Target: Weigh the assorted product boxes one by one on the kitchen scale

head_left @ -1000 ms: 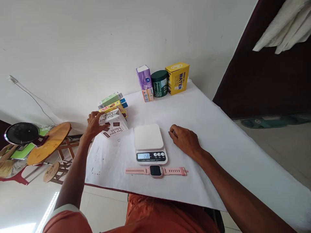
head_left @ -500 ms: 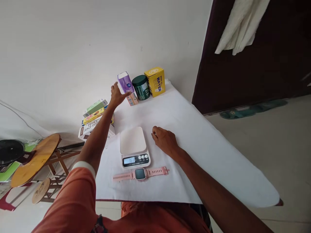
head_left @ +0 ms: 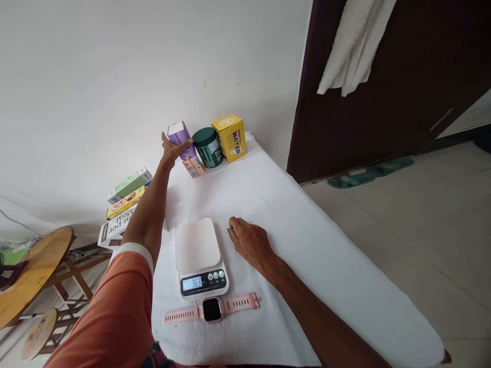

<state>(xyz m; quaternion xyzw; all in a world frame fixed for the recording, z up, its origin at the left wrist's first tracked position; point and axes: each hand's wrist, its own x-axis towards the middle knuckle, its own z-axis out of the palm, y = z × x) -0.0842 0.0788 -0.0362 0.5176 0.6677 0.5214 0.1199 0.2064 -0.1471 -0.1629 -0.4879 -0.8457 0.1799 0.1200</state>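
Observation:
My left hand reaches to the back of the table, its thumb and fingers spread around a purple tissue pack. The thumb crosses the pack's front; a firm grip does not show. Under the pack is a small orange-pink box. My right hand rests on the white cloth with its fingers curled in, nothing visible in them. Just left of it stands a white kitchen scale, its plate bare and its display reading 363. A pink-strapped smartwatch lies stretched out in front of the scale.
Beside the tissue pack are a dark green jar and a yellow box by the wall. A green box, another yellow box and a white box lie at the left edge, partly behind my left arm. Wooden stools stand beyond.
My left hand has moved in closer around the tissue pack. My right hand stays beside the scale. The view has shifted, and the display still reads 363.

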